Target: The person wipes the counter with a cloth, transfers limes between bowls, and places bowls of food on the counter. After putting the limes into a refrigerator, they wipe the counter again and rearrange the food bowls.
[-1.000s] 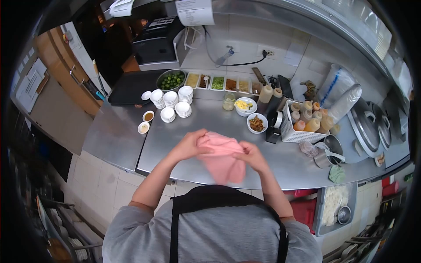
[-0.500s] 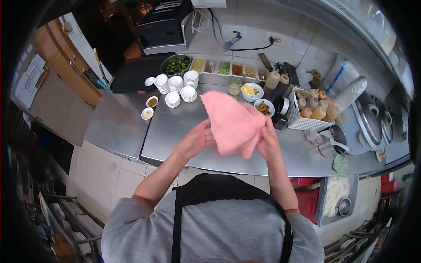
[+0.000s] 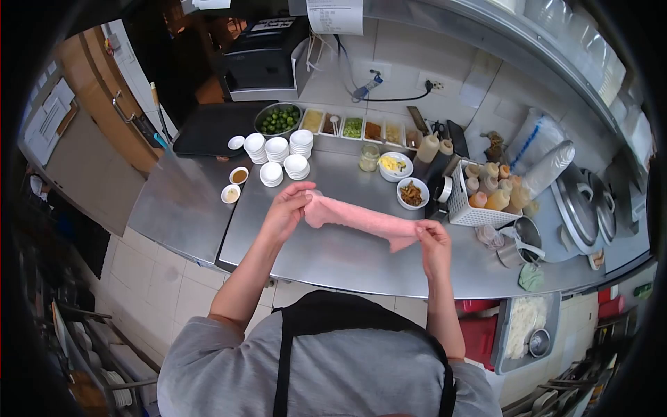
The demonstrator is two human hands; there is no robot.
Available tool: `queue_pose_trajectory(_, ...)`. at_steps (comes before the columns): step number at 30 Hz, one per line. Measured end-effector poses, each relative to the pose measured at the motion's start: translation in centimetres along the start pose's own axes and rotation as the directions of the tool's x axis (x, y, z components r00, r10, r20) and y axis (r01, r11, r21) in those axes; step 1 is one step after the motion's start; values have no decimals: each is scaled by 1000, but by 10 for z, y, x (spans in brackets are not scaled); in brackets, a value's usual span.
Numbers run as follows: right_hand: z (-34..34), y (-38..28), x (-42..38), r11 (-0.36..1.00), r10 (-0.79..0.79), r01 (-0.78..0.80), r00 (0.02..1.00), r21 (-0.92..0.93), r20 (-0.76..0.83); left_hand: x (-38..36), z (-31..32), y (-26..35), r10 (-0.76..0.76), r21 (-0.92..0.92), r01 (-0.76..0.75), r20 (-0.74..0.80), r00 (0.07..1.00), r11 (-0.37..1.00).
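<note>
A pink cloth (image 3: 363,219) is stretched in a narrow band above the steel counter (image 3: 326,260). My left hand (image 3: 285,212) pinches its left end, and my right hand (image 3: 433,244) grips the right end between thumb and fingers. The cloth sags slightly, with a loose corner hanging near my right hand. Beyond it sit a bowl of brown food (image 3: 413,193) and a bowl with yellow pieces (image 3: 395,166).
Stacked white dishes (image 3: 276,150), two sauce dishes (image 3: 239,175) and a bowl of green limes (image 3: 279,119) stand at the back left. A white basket of bottles (image 3: 486,191), a steel pot (image 3: 517,243) and a green cloth (image 3: 531,276) are on the right.
The cloth has gone from a loose, bunched sheet to a narrow stretched band. My left hand has moved up and now grips its left end; my right hand is slightly lower and further right.
</note>
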State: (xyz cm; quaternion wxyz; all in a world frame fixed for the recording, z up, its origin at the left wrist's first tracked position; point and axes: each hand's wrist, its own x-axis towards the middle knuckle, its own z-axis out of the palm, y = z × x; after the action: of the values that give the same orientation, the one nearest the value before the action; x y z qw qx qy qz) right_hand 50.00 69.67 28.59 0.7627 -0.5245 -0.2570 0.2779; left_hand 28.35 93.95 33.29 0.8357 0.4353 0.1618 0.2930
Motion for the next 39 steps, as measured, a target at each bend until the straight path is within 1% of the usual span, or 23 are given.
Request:
queue_pose_trajectory(3, 41, -54, -5, 987, -154, 155, 987, 30, -42, -2, 12, 15, 75, 67, -77, 23, 997, 995)
queue_pose_trajectory(5, 48, -52, -4, 987, -160, 161, 986, 11, -50, -5, 13, 15, 142, 108, -147, 51, 989, 983)
queue_pose_trajectory(7, 31, -16, 3, 980, -9, 28, 995, -198, 98, -12, 5, 2, 76, 443, -83, 33, 997, 893)
queue_pose_trajectory(9, 23, -6, 5, 972, 69, -42, 992, -231, 110, -16, -16, -9, 83, 479, -84, 24, 996, 874)
queue_pose_trajectory(11, 22, -3, 1, 889, 6, 91, 978, -448, 210, -25, -25, -10, 301, 909, -219, 111, 947, 354)
queue_pose_trajectory(12, 26, -9, -1, 739, -50, 199, 969, -643, 243, -30, -28, -11, 342, 928, -231, 124, 931, 292)
queue_pose_trajectory(13, 26, -7, 0, 743, -38, 184, 972, -643, 234, -35, -31, -10, 328, 930, -222, 120, 937, 294)
queue_pose_trajectory(15, 23, -2, 2, 424, -226, 385, 921, -820, 316, -41, -36, -6, 409, 917, -400, 368, 835, -8)
queue_pose_trajectory(16, 24, -2, 6, 314, -391, 510, 838, -801, 380, -41, -38, -6, 397, 914, -405, 374, 838, -7)
queue_pose_trajectory(17, 26, -1, 8, 318, -389, 498, 845, -807, 368, -42, -40, -7, 331, 865, -372, 261, 907, 336)
queue_pose_trajectory(18, 29, 0, 8, 513, -230, 330, 942, -792, 244, -43, -41, -10, 222, 719, -275, 171, 960, 638)
queue_pose_trajectory(19, 31, 2, 7, 665, -42, 128, 990, -736, 134, -44, -40, -13, 209, 719, -270, 174, 962, 641)
queue_pose_trajectory(21, 26, 41, 10, 700, 21, 49, 996, -713, 88, -43, -33, -23, -114, 651, 144, -89, 990, 745)
queue_pose_trajectory(23, 44, 62, 4, 842, 140, -14, 971, -540, 192, -41, -30, -53, -149, 627, 130, -23, 989, 768)
queue_pose_trajectory(25, 81, 61, -14, 941, 283, -196, 902, -276, 325, -42, -12, -76, -360, 369, 339, -13, 933, 865)
queue_pose_trajectory(28, 102, 51, -30, 933, 309, -184, 853, -311, 421, -40, -3, -100, -306, 291, 281, 42, 951, 915)
queue_pose_trajectory(30, 93, 45, -28, 909, 416, -378, 783, -177, 462, -36, -4, -97, -361, 278, 326, 83, 929, 904)
queue_pose_trajectory(31, 82, 46, -23, 909, 414, -379, 791, -170, 450, -34, -5, -92, -408, 265, 368, 112, 906, 891)
queue_pose_trajectory(33, 45, 48, -10, 927, 362, -283, 849, -246, 385, -24, -7, -85, -461, 253, 423, 110, 881, 870)
queue_pose_trajectory(36, 2, 44, -6, 857, 164, -65, 975, -511, 153, -1, -24, -74, -407, 333, 358, 91, 909, 873)
queue_pose_trajectory(37, -12, 44, -8, 787, 79, 0, 992, -618, 100, 6, -29, -72, -288, 557, 252, -24, 957, 791)
queue_pose_trajectory(38, -25, 44, -12, 788, 77, -7, 993, -615, 87, 12, -31, -73, -135, 752, 162, -98, 986, 639)
queue_pose_trajectory(39, -37, 45, -18, 613, -36, 69, 998, -787, 60, 14, -28, -82, -145, 755, 162, -89, 985, 636)
